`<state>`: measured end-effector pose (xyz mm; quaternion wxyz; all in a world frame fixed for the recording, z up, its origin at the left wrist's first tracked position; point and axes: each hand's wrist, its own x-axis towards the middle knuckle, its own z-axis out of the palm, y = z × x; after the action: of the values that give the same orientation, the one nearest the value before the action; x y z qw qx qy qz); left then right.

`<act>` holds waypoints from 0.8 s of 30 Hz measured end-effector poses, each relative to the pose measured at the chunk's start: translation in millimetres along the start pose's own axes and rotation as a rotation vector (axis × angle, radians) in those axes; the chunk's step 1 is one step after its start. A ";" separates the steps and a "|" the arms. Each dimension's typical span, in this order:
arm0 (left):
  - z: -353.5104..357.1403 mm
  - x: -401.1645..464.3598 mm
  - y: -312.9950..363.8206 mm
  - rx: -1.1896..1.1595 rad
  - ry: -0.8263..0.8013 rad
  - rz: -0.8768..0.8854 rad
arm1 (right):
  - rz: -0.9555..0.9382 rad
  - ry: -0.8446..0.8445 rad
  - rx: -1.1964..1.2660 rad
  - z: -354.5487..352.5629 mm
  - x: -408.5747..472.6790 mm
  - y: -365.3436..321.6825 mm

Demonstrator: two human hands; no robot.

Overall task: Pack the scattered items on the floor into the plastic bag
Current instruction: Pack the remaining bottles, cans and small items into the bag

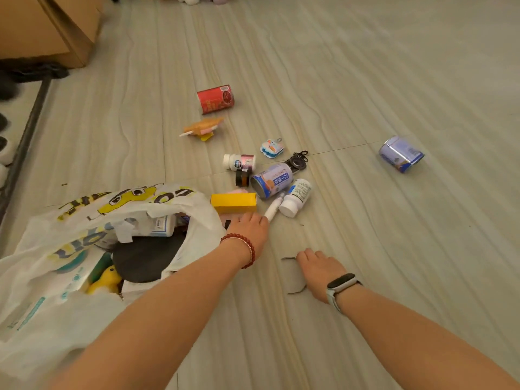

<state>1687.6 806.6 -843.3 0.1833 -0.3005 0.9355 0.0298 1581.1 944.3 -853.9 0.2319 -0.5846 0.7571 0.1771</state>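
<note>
We're looking down at a pale, wavy-grained floor [365, 80], with a cardboard box [47, 26] at the far left corner. Our left hand [249, 230], a red bead bracelet [244, 247] on the wrist, is stretched forward with its fingers down on a pink and black item [226, 220] at the bag's mouth; we cannot tell whether they grip it. Just left of that hand lies the white plastic bag [70, 249], mouth open, already carrying a black round thing [146, 258], a yellow toy [105, 281] and a white bottle [161, 226]. Our right hand [319, 270], a watch band [339, 288] at the wrist, sits palm down, fingers curled over a thin dark headband [288, 258] on the floor.

Just beyond the left hand's knuckles: a yellow box [233, 202], and to their right a white tube [273, 209] touching a white pill bottle [297, 197]. Past those lies a lilac can [271, 180] on its side, with a small dark jar [242, 177] and a pink-labelled bottle [239, 161] just left of it, and a black clip [298, 161] at its far end. Farther out, a little blue charm [271, 149], an orange toy [202, 128], then a red can [215, 99]. Well off to the right of our right hand, a blue can [401, 153] lies alone.
</note>
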 end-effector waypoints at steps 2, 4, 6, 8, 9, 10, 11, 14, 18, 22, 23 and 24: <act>12.1 3.1 -4.1 -0.008 -0.031 -0.041 | 0.024 0.010 0.047 5.6 1.5 -3.4; 22.0 -0.5 -7.9 0.013 -0.033 -0.068 | 0.019 0.007 0.054 12.8 1.0 -2.8; 28.6 -7.2 -10.7 0.048 -0.020 -0.089 | 0.028 -0.013 0.077 18.3 0.8 1.2; 32.5 -12.3 -13.1 0.058 -0.039 -0.086 | 0.032 -0.029 0.120 21.6 0.5 4.9; 33.1 -13.8 -13.6 0.044 -0.036 -0.071 | 0.032 -0.031 0.133 22.5 0.7 6.5; 32.3 -15.5 -13.0 -0.002 -0.023 -0.057 | 0.040 -0.038 0.151 23.5 0.9 7.9; 29.6 -17.6 -11.3 -0.089 -0.002 -0.050 | 0.056 -0.042 0.184 24.1 0.4 8.6; 9.7 -31.3 -6.5 -0.487 0.153 -0.063 | 0.101 -0.045 0.281 23.4 -1.6 7.6; -27.6 -63.2 -17.8 -0.732 0.436 0.010 | 0.114 -0.041 0.350 13.3 -6.3 1.0; -57.1 -99.6 -54.6 -0.721 0.613 -0.009 | 0.105 0.050 0.448 -14.4 -1.0 -17.0; -59.8 -107.3 -65.5 -0.702 0.620 -0.050 | 0.108 0.099 0.490 -23.8 -0.5 -23.3; -60.0 -114.1 -76.3 -0.686 0.608 -0.104 | 0.111 0.159 0.549 -33.5 0.3 -30.4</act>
<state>1797.7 797.3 -742.0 -0.2081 -0.3854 0.8666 0.2390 1605.6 918.3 -826.1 0.3116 -0.4698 0.8231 -0.0685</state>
